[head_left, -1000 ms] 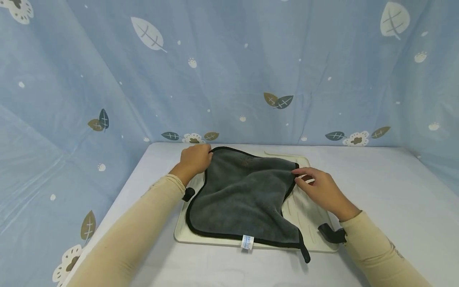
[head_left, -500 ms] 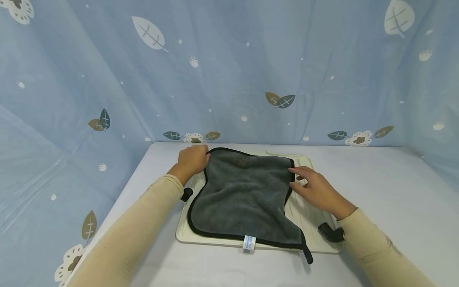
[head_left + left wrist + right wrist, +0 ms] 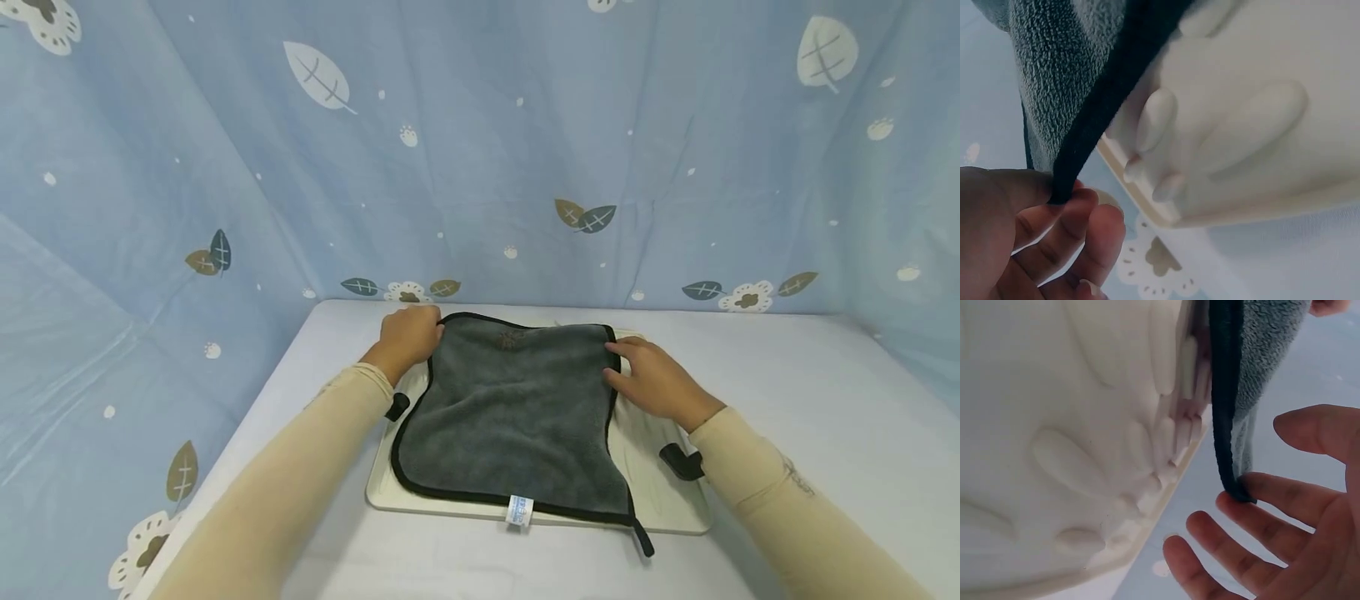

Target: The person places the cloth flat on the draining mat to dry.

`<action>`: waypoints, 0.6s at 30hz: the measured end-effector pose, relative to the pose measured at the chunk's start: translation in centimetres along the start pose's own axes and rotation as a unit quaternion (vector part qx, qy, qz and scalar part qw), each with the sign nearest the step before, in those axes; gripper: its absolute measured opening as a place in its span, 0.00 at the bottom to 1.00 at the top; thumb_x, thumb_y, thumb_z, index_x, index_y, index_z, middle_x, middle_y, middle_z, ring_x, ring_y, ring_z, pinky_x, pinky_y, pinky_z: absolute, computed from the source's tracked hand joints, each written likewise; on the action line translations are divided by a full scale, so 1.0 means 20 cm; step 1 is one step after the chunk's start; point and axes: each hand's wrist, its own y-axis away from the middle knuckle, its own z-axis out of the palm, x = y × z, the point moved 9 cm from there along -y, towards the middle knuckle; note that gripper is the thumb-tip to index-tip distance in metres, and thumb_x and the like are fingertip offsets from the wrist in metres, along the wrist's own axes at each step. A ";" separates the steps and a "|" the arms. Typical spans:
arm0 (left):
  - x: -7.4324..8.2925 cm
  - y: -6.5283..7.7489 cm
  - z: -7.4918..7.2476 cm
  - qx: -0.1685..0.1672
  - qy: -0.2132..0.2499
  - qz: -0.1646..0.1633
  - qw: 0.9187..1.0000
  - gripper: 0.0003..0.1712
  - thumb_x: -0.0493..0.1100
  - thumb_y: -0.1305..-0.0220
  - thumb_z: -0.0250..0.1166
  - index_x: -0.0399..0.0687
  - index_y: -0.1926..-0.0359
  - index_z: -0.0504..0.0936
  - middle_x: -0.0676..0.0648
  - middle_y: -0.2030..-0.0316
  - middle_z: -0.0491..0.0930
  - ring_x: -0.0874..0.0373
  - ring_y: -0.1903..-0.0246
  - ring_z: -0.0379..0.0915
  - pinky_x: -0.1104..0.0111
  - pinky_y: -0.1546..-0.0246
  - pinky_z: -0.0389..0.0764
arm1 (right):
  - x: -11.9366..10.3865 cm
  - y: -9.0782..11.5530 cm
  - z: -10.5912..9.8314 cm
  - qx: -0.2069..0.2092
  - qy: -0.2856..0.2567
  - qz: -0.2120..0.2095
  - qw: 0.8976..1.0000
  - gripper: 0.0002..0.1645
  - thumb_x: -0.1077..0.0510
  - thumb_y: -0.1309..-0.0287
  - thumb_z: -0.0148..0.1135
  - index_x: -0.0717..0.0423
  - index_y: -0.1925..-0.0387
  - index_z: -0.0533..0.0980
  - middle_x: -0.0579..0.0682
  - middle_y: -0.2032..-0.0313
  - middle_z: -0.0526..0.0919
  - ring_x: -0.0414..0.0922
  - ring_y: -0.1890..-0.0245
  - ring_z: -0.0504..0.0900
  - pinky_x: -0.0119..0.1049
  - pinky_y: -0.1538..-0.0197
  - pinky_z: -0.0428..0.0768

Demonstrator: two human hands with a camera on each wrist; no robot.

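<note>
A grey towel [image 3: 517,408] with black trim, a white tag [image 3: 519,511] and a hanging loop [image 3: 643,538] lies spread over a cream tray [image 3: 652,492]. My left hand [image 3: 409,335] pinches the towel's far left corner between thumb and fingers, as the left wrist view shows closely. At the far right corner is my right hand [image 3: 654,377]. In the right wrist view the corner is caught between the index and middle fingertips [image 3: 1229,503], while the thumb stands apart from the cloth. Part of the tray is hidden beneath the towel.
The tray rests on a white-covered table [image 3: 795,392]. Raised oval ridges [image 3: 1260,125] show on its surface. A blue patterned curtain [image 3: 480,150] stands behind the table and along its sides. Black wrist straps or mounts [image 3: 681,462] sit beside the sleeves.
The towel's right part has spread flatter, and its right edge has straightened. My right hand has shifted slightly up and left, with its thumb parting from the towel. My left hand has barely moved.
</note>
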 end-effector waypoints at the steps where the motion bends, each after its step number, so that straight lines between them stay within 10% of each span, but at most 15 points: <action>1: 0.00 0.00 0.01 -0.002 -0.003 0.001 1.000 0.14 0.49 0.24 0.55 0.47 0.52 0.83 0.44 0.65 0.84 0.48 0.70 0.80 0.54 0.70 0.78 | 0.00 -0.01 0.00 -0.003 0.001 0.001 1.000 0.31 0.56 0.31 0.56 0.73 0.34 0.67 0.72 0.35 0.69 0.68 0.35 0.69 0.63 0.36 0.69; 10: 0.00 -0.01 0.06 -0.034 0.006 0.007 0.999 0.15 0.49 0.25 0.57 0.45 0.48 0.81 0.44 0.60 0.84 0.48 0.66 0.81 0.54 0.67 0.79 | 0.02 -0.02 0.07 -0.047 0.014 0.019 0.999 0.34 0.54 0.31 0.58 0.72 0.33 0.66 0.73 0.33 0.67 0.70 0.34 0.67 0.63 0.36 0.69; 18: -0.01 0.09 0.03 -0.024 0.029 0.013 0.999 0.25 0.52 0.26 0.58 0.46 0.34 0.73 0.40 0.42 0.79 0.42 0.51 0.80 0.47 0.53 0.80 | -0.04 0.07 0.04 0.006 0.032 -0.011 0.999 0.27 0.55 0.34 0.63 0.65 0.38 0.74 0.71 0.34 0.68 0.70 0.37 0.70 0.64 0.40 0.72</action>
